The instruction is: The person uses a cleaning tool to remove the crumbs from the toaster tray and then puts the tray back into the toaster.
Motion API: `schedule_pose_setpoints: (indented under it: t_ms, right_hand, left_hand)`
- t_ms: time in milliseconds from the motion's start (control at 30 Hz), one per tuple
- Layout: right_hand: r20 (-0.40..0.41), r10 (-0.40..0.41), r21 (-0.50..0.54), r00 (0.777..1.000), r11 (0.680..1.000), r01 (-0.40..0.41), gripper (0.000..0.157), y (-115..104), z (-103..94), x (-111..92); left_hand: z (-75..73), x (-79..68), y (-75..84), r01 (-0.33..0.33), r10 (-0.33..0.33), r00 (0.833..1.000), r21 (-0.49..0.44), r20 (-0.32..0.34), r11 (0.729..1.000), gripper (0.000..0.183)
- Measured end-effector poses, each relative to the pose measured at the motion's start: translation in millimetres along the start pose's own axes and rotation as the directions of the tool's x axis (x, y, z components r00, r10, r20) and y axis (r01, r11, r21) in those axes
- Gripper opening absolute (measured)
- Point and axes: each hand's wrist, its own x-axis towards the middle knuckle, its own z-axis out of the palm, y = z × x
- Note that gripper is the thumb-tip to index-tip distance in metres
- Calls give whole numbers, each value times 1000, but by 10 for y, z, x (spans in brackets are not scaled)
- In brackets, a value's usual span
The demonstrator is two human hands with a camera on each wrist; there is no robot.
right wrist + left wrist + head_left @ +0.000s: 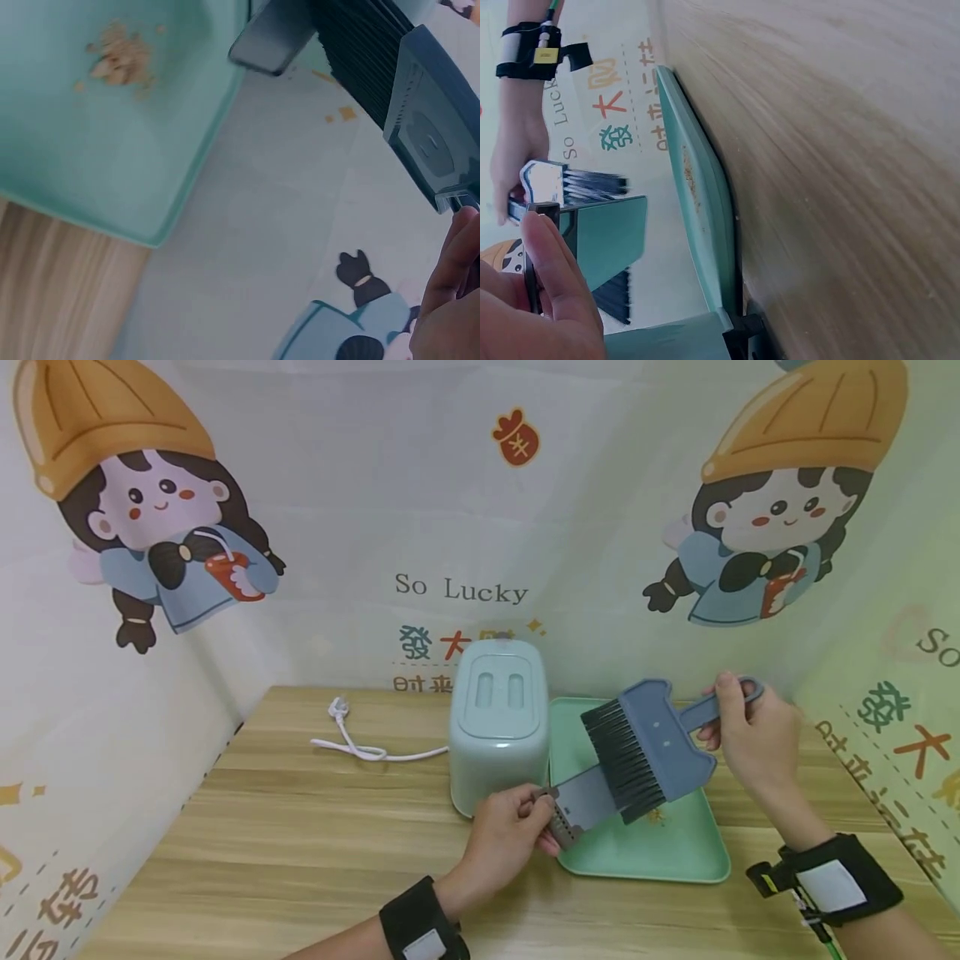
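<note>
My left hand (pixel 506 835) pinches one end of a flat metal crumb tray (pixel 588 802), which slants up over a green serving tray (pixel 690 839). In my right hand (pixel 757 752) is the handle of a wide blue-grey brush (pixel 667 735). Its black bristles lie across the far end of the crumb tray. A small heap of tan crumbs (pixel 124 56) lies in the green tray, as the right wrist view shows. Left of the green tray stands a pale green toaster (pixel 498 735), with the left hand close to its lower front corner.
A white power cord (pixel 375 753) with its plug (pixel 339 707) runs left from the toaster over the wooden table (pixel 300 852). Behind the table hangs a printed cloth (pixel 360 510) with cartoon figures. Black straps with small devices wrap both wrists.
</note>
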Motion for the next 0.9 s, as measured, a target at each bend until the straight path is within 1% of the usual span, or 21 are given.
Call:
schedule_pose_setpoints:
  t_ms: [100,233,267,367,433,500,567,633,667,733,800,900]
  right_hand:
    - [-12,11,-41,1000,999,-11,40,112,-5,-30]
    - [-41,29,-117,999,993,-33,38,259,-90,-56]
    - [-50,27,-141,998,989,-34,39,282,-116,-55]
    - [-79,30,-153,996,987,-42,40,284,-186,-42]
    - [-90,34,-125,995,991,-45,41,216,-203,-24]
    - [-78,47,-64,996,997,-52,41,104,-184,-9]
    - [-41,62,6,997,998,-62,41,-26,-128,-5]
    - [3,59,65,998,996,-59,40,-136,-43,-9]
    - [19,54,78,998,995,-55,39,-168,1,-13]
    - [31,38,79,999,996,-40,39,-174,74,-20]
    - [27,34,49,999,998,-35,39,-99,101,-26]
    - [-4,51,-33,999,998,-52,41,89,41,-41]
  left_hand:
    - [7,4,-1,1,-1,1000,-7,-1,1000,14]
    - [3,-9,32,-5,5,1000,-1,-4,1000,16]
    - [1,-19,60,-5,5,1000,5,-6,1000,16]
    - [-5,-64,194,-5,6,1000,24,-11,1000,16]
    - [-8,-92,280,-13,14,1000,28,-16,1000,16]
    - [-11,-110,330,-28,28,999,23,-19,999,16]
    - [-13,-115,351,-42,42,999,11,-19,999,16]
    - [-15,-120,364,-42,42,999,3,-19,999,16]
    - [-15,-122,373,-33,33,999,3,-18,999,16]
    - [-17,-130,387,-19,19,1000,5,-15,1000,16]
    - [-18,-136,387,-4,4,1000,6,-10,1000,17]
    - [-18,-144,365,-2,2,1000,8,-5,1000,17]
